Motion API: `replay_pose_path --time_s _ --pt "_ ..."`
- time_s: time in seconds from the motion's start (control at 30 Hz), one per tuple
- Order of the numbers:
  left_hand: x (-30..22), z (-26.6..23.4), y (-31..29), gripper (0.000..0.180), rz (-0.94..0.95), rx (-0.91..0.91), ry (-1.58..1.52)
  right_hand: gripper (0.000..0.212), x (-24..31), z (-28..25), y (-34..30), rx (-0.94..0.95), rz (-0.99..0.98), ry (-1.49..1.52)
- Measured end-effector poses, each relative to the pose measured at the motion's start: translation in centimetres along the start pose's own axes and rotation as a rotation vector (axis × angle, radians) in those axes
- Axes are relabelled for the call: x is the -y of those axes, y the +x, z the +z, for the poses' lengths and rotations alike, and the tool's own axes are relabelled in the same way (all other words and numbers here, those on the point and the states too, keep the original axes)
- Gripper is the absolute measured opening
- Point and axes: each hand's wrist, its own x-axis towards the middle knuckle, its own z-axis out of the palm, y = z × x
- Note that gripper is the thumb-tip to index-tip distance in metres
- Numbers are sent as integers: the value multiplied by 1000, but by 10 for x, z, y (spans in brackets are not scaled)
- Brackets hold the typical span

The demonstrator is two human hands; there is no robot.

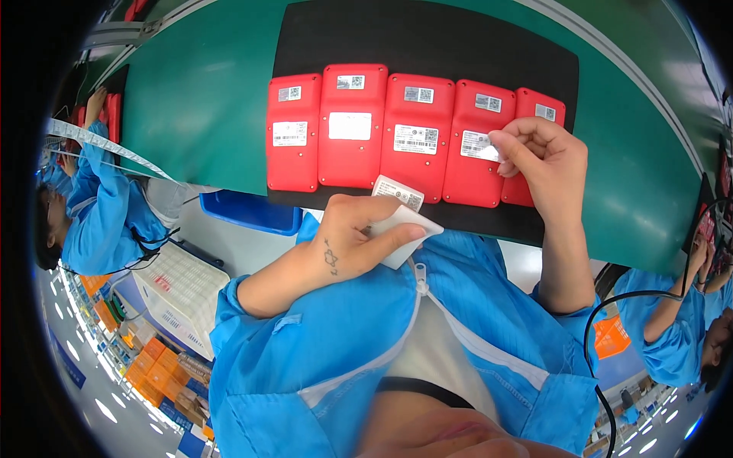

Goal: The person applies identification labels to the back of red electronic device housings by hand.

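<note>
Several red plastic device cases (351, 156) lie side by side, backs up, on a black mat (420, 38). My right hand (546, 160) is over the right end of the row, with thumb and curled fingers closed at the right edge of a white printed label (475, 145) on the fourth case. Whether that edge is lifted or lies flat is hidden by the fingertips. Nearer to me, my left hand (355, 237) grips a small white backing sheet (408, 252) between thumb and fingers. One printed label (399, 191) shows above that hand, beside the second and third cases.
The mat rests on a green worktable (198, 107). A blue bin (248, 214) sits below its near left edge. Co-workers in blue sit at the left (111, 214) and right (672, 328). A black cable (592, 336) runs beside my right arm.
</note>
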Motion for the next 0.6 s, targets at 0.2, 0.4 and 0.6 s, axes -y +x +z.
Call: replay_pose_path --time_s 0.2,0.4,0.6 --pt "-7 6 8 16 -110 -116 -176 11 -3 0 2 11 26 -94" --pt "-6 4 8 15 -158 -66 -318 12 -2 -2 4 38 17 -153" --pt "-9 8 6 14 -163 -91 -367 17 0 0 3 42 -28 -219"
